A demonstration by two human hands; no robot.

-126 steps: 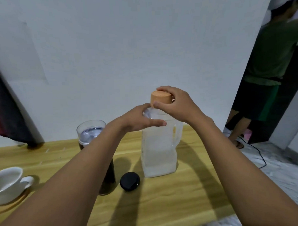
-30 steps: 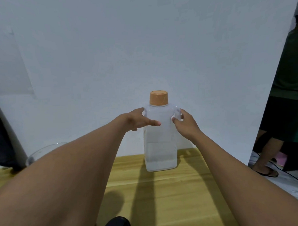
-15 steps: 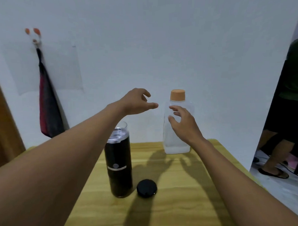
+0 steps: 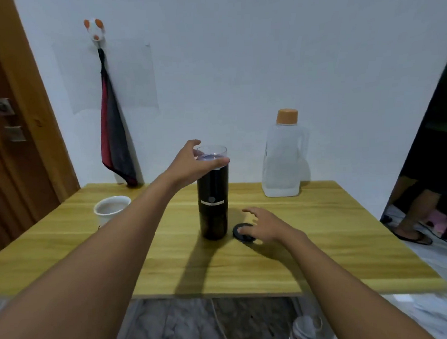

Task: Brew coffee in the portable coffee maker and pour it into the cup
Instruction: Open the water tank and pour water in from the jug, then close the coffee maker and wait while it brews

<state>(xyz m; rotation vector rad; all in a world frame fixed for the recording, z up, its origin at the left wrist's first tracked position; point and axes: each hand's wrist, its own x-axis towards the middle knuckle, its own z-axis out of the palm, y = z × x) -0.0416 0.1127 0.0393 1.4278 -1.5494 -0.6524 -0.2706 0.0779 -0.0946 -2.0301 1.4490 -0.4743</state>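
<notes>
The black coffee maker (image 4: pixel 213 207) stands upright mid-table (image 4: pixel 320 229). The left hand (image 4: pixel 191 162) grips its clear top, thumb and fingers curled round the rim. The right hand (image 4: pixel 262 226) lies with fingers spread and loose over the black lid (image 4: pixel 241 234), which sits flat just beside the maker's base. 1 white cup (image 4: pixel 111 208) stands to the left, and 1 orange-capped bottle (image 4: pixel 283 162) stands near the wall.
</notes>
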